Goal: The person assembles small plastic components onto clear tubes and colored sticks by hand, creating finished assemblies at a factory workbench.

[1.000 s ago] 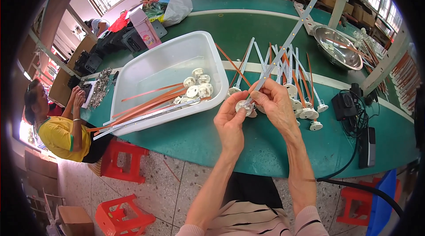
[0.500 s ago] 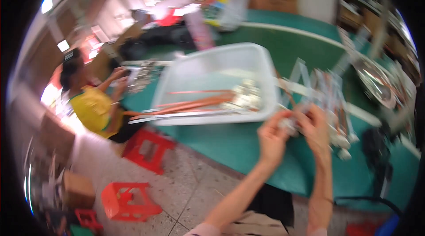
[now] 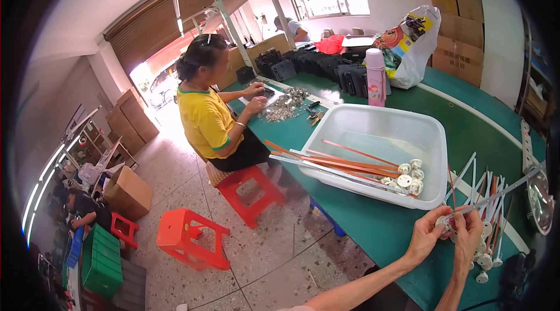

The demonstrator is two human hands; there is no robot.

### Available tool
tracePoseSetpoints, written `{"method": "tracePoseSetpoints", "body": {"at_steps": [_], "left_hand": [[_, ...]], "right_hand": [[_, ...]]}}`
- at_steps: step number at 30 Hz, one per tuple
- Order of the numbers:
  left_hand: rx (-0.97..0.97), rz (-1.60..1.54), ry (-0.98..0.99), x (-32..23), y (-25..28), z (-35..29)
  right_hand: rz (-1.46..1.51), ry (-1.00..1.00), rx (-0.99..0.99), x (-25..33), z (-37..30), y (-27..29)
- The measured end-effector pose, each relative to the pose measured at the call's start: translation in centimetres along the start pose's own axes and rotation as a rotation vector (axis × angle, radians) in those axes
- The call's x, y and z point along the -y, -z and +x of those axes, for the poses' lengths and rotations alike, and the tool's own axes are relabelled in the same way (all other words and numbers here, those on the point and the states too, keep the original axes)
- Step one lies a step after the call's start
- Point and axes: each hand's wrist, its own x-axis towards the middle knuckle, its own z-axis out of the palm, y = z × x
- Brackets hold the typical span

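Observation:
My left hand (image 3: 427, 234) and my right hand (image 3: 466, 236) are together at the near right corner of a white plastic tub. Both have fingers closed round a small white round fitting (image 3: 441, 222), mostly hidden by the fingertips. A long pale strip (image 3: 500, 193) runs from my right hand's fingers toward the far right. One thin orange-brown strip (image 3: 451, 185) rises beside the fingers; whether it joins the fitting I cannot tell. Beyond my right hand lies a pile of similar strips with white round ends (image 3: 484, 261).
The white tub (image 3: 434, 136) holds brown and pale strips (image 3: 344, 162) with round white ends. On the green table (image 3: 373, 223) stand a pink flask (image 3: 375, 80) and a plastic bag (image 3: 411, 48). A co-worker in yellow (image 3: 204, 118) sits by small metal parts (image 3: 286, 104). Red stools (image 3: 189, 235) stand left.
My view has swung left, so the tub, pile and hands sit farther right and lower. The pale strip now shows clearly at my right hand. Both hands stay closed together.

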Motion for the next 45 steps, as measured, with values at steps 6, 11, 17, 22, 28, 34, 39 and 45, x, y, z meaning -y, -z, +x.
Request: {"method": "tracePoseSetpoints", "body": {"at_steps": [6,11,17,22,28,34,39,45], "left_hand": [[0.015,0.001,0.008,0.4,0.0,0.2],[-0.036,0.08,-0.053,-0.5,0.0,0.3],[-0.032,0.053,0.029,-1.6,-0.6,0.3],[-0.037,0.048,0.022,-1.6,-1.3,-0.1],[-0.047,0.085,0.035,-1.8,-1.1,-0.3],[-0.061,0.101,0.019,-2.2,-1.3,-0.3],[-0.068,0.114,0.006,-2.2,-1.1,-0.3],[-0.062,0.106,-0.008,-2.2,-1.2,-0.2]], "right_hand": [[0.05,-0.012,-0.068,-0.1,0.0,0.5],[-0.046,-0.025,-0.046,0.9,0.4,-0.3],[0.06,-0.028,-0.006,0.6,0.7,-0.1],[0.016,0.019,-0.025,0.2,0.3,0.3],[-0.069,0.055,-0.036,0.2,-0.1,0.1],[-0.17,0.111,-0.034,0.6,-0.1,-0.1],[-0.238,0.133,-0.03,1.1,-0.1,-0.3],[-0.25,0.177,-0.047,1.0,-0.2,-0.4]]}}
